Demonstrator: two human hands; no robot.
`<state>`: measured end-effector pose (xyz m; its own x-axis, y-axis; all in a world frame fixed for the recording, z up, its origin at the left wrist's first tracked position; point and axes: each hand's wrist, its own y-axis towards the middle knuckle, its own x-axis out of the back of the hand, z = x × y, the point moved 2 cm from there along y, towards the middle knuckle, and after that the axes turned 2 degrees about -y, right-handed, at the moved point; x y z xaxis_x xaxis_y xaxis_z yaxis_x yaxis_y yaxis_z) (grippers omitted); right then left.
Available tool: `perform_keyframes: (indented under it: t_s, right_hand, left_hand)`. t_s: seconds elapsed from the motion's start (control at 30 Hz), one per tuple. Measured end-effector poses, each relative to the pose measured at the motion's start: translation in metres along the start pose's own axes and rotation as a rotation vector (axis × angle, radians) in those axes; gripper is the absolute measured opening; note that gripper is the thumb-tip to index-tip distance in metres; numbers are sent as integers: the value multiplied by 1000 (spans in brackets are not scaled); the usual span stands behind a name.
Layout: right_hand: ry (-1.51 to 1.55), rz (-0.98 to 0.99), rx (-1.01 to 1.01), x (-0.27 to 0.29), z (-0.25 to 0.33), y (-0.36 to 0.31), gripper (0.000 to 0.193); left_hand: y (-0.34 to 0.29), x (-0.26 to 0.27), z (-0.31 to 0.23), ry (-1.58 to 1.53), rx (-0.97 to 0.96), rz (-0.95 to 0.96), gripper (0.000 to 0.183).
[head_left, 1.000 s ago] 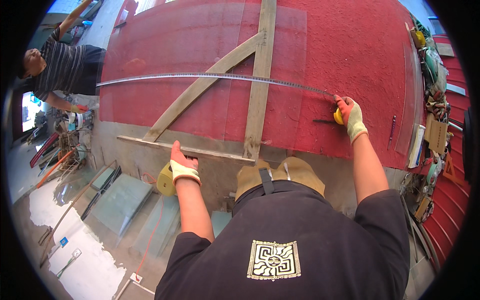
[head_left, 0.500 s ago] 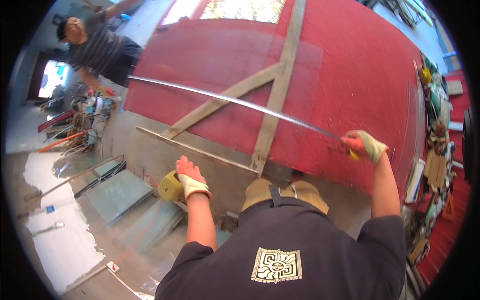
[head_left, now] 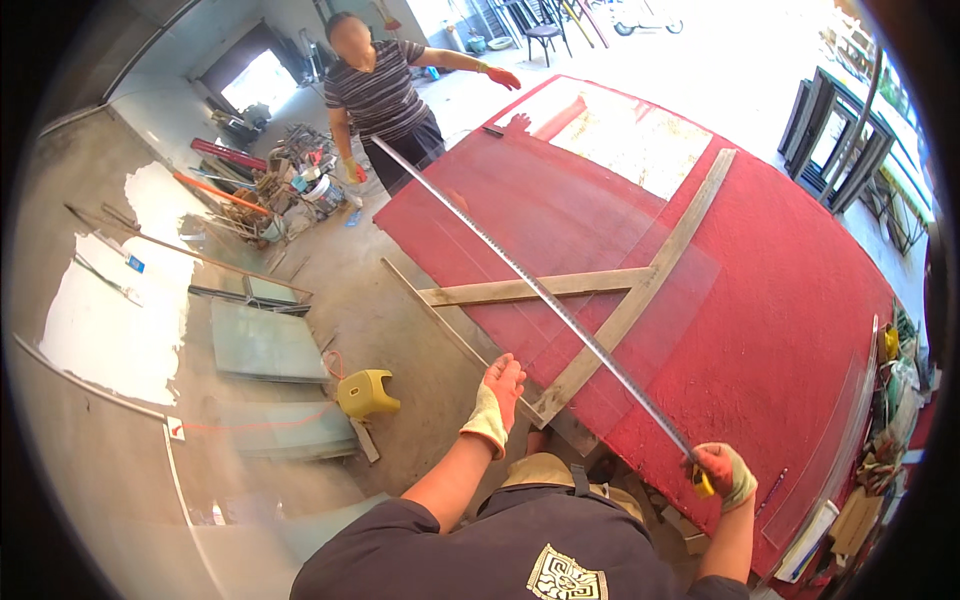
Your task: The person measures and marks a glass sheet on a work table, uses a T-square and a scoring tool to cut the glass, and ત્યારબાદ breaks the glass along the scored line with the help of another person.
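My right hand, in a red-and-cream work glove, grips the yellow case of a tape measure over the near right of the red table. Its silver blade runs out diagonally toward the far left, past the table's edge. Below the blade, a wooden T-square with a diagonal brace lies across a clear glass sheet. My left hand, gloved alike, is open with fingers stretched, near the T-square's crossbar; whether it touches the bar I cannot tell.
A co-worker stands at the table's far left corner, one gloved hand over the red table. A yellow stool and glass panes are on the floor at left. Glass strips and clutter line the right edge.
The view has swung, showing more of the far room. My left hand has moved rightward from beside the stool toward the T-square. My right hand still holds the extended tape measure.
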<state>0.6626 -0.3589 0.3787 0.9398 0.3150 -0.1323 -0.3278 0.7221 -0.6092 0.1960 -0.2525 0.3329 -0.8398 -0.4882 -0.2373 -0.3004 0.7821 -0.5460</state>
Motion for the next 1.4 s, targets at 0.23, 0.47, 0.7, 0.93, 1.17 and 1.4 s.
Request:
perform_keyframes:
  t_s: [0.23,0.47,0.7,0.93,1.17,1.4]
  right_hand:
    - [174,31,-54,14,-66,-36,38]
    - [209,-93,68,-2,-73,-47,40]
    - [139,-370,287,19,-80,-41,45]
    - [-327,-900,-69,37,-64,1,62]
    - [-636,-1407,22,72,-79,-5,51]
    - [-651,-1418,-621,102,-74,-103,43]
  left_hand:
    - [-37,0,12,17,-28,-34,42]
    - [-52,-19,30,31,-18,41,37]
    - [-49,-28,33,28,10,126,34]
    - [-38,23,16,92,56,181,37]
    - [-34,-23,6,270,57,261,45]
    - [-50,-49,-7,410,-69,379,39]
